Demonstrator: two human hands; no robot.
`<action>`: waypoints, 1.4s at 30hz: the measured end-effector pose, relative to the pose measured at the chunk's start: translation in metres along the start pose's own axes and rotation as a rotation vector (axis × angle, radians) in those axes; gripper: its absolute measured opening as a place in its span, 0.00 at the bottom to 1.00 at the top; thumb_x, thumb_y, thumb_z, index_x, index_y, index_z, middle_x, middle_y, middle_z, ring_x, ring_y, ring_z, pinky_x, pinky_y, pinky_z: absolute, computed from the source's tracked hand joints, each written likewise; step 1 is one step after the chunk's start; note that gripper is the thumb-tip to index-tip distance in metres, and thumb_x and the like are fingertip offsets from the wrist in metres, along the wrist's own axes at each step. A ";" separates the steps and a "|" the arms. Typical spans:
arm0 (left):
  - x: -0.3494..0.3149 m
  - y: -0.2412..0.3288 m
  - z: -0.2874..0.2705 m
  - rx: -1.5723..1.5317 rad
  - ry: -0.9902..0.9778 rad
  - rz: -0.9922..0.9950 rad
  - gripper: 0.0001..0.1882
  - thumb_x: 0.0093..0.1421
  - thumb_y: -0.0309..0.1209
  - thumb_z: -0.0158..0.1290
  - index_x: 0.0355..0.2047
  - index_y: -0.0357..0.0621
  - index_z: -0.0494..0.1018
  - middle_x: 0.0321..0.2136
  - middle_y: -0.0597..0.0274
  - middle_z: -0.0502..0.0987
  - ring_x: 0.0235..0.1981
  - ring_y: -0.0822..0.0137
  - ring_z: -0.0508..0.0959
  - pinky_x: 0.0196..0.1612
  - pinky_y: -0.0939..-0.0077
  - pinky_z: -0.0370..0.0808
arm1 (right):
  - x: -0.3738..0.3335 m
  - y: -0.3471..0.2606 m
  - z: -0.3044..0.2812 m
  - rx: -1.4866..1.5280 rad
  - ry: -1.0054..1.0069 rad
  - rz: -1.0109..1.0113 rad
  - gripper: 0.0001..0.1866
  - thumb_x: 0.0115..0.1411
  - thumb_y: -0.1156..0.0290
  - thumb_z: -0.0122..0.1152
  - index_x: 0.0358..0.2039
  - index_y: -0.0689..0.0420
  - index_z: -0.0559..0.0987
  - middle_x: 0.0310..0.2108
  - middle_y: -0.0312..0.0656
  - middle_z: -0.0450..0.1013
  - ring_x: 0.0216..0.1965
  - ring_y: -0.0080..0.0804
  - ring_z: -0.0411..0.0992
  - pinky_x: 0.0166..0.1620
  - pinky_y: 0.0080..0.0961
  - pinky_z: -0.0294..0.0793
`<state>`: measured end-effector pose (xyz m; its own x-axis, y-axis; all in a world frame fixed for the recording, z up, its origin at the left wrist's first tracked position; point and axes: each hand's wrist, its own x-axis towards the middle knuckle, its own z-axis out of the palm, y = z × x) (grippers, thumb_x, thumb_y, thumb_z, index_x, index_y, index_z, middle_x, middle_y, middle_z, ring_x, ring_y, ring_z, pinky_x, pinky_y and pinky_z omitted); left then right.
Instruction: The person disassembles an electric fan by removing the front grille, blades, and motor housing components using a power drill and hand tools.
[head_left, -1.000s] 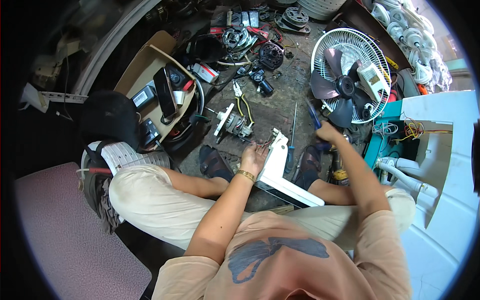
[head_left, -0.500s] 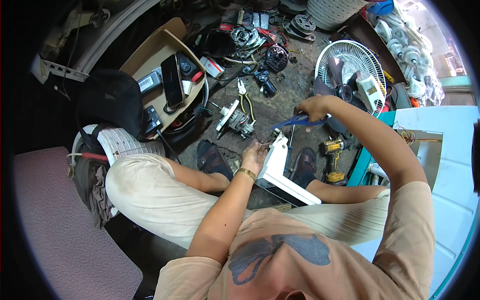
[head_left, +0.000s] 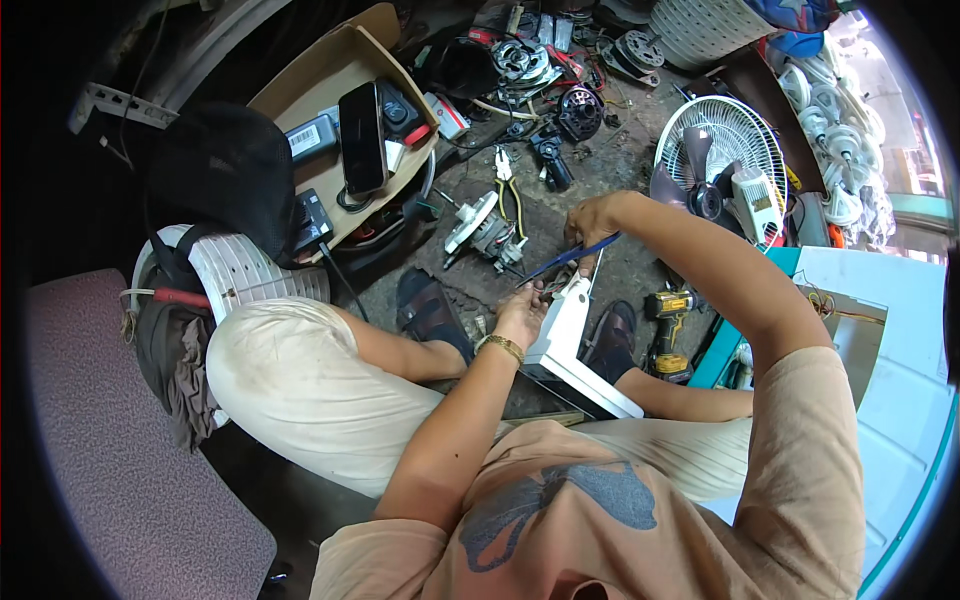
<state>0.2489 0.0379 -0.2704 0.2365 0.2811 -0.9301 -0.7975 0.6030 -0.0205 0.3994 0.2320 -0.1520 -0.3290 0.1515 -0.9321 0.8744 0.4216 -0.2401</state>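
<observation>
A white L-shaped plastic housing (head_left: 562, 335) rests between my feet. At its upper end my left hand (head_left: 520, 315) is closed, fingertips pinching thin wires (head_left: 546, 290). My right hand (head_left: 592, 222) reaches over from the right, closed on a slim blue scissor-like tool (head_left: 572, 256). The tool's tip meets the wires by my left fingertips; fingers partly hide its handle end. Just beyond, a small electric motor (head_left: 490, 235) with a white plate and a shaft lies on the ground. Pliers (head_left: 510, 192) with yellow-and-black handles lie beside it.
A yellow-and-black cordless drill (head_left: 669, 335) stands right of my right foot. Behind it sits a fan (head_left: 705, 200) with a white cage. At left, a cardboard box (head_left: 300, 100) holds a phone (head_left: 362, 138). Loose motor parts (head_left: 527, 65) lie at the back; a white panel (head_left: 890, 350) is at right.
My right hand has moved left and closer to my left hand, bringing the blue tool's tip to the wires. My left hand has shifted slightly right. The view has also shifted a little.
</observation>
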 end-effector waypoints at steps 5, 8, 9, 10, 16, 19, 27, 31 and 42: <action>0.008 0.004 -0.011 -0.013 -0.035 -0.027 0.03 0.71 0.30 0.50 0.38 0.48 0.72 0.34 0.70 0.80 0.26 0.75 0.69 0.40 0.75 0.75 | 0.000 -0.022 -0.013 -0.078 0.008 -0.034 0.43 0.34 0.40 0.81 0.52 0.47 0.83 0.50 0.41 0.80 0.53 0.44 0.76 0.52 0.41 0.75; 0.006 0.004 -0.009 0.006 -0.014 -0.039 0.03 0.72 0.31 0.50 0.39 0.48 0.72 0.34 0.69 0.79 0.27 0.75 0.70 0.40 0.76 0.75 | -0.001 -0.019 -0.009 -0.138 0.083 -0.061 0.38 0.34 0.42 0.81 0.46 0.46 0.86 0.45 0.41 0.82 0.49 0.45 0.78 0.50 0.40 0.76; 0.003 0.004 -0.007 0.007 -0.012 -0.043 0.03 0.72 0.31 0.50 0.39 0.48 0.72 0.34 0.69 0.79 0.27 0.75 0.70 0.40 0.76 0.75 | -0.001 -0.015 -0.006 -0.135 0.081 -0.060 0.38 0.34 0.42 0.81 0.46 0.46 0.86 0.45 0.41 0.82 0.49 0.45 0.78 0.50 0.40 0.76; 0.001 0.004 -0.004 0.016 0.013 -0.046 0.04 0.72 0.32 0.50 0.39 0.48 0.72 0.35 0.70 0.79 0.27 0.75 0.70 0.40 0.76 0.76 | -0.001 -0.011 -0.004 -0.165 0.121 -0.107 0.36 0.34 0.43 0.81 0.44 0.47 0.86 0.42 0.41 0.82 0.47 0.45 0.79 0.48 0.41 0.76; 0.001 0.010 -0.003 -0.009 0.029 -0.105 0.04 0.72 0.32 0.49 0.40 0.49 0.72 0.35 0.71 0.80 0.29 0.76 0.73 0.41 0.76 0.75 | -0.009 0.000 0.010 -0.244 0.246 -0.193 0.28 0.38 0.48 0.79 0.39 0.49 0.87 0.36 0.44 0.82 0.43 0.48 0.80 0.44 0.42 0.77; 0.000 0.015 -0.001 0.036 0.011 -0.158 0.04 0.72 0.32 0.49 0.40 0.50 0.72 0.35 0.72 0.80 0.29 0.77 0.73 0.41 0.76 0.74 | -0.020 0.010 0.026 -0.219 0.317 -0.211 0.26 0.40 0.49 0.79 0.38 0.50 0.87 0.35 0.45 0.82 0.42 0.49 0.80 0.43 0.43 0.77; -0.037 0.013 0.023 0.871 -0.230 0.074 0.35 0.60 0.54 0.61 0.57 0.39 0.69 0.57 0.50 0.73 0.57 0.54 0.73 0.65 0.58 0.65 | -0.053 0.060 0.055 0.027 0.519 0.201 0.39 0.44 0.45 0.78 0.53 0.51 0.77 0.46 0.49 0.80 0.50 0.50 0.77 0.51 0.43 0.77; -0.041 -0.014 0.016 1.587 -0.243 0.250 0.52 0.52 0.46 0.65 0.68 0.27 0.54 0.64 0.33 0.64 0.67 0.46 0.64 0.67 0.62 0.61 | -0.006 0.101 0.137 0.366 0.705 0.380 0.47 0.44 0.48 0.78 0.61 0.58 0.70 0.56 0.56 0.72 0.58 0.53 0.71 0.59 0.42 0.72; -0.151 0.032 0.064 1.342 -0.347 0.595 0.40 0.53 0.30 0.60 0.66 0.31 0.61 0.51 0.47 0.78 0.47 0.61 0.79 0.52 0.70 0.74 | -0.095 -0.002 0.216 1.294 0.287 -0.413 0.72 0.45 0.31 0.72 0.74 0.64 0.41 0.66 0.66 0.59 0.68 0.57 0.58 0.67 0.43 0.61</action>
<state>0.2232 0.0628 -0.1070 0.3392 0.7649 -0.5476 0.2179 0.5024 0.8367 0.5059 0.0235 -0.1216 -0.5653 0.4627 -0.6829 0.3501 -0.6150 -0.7065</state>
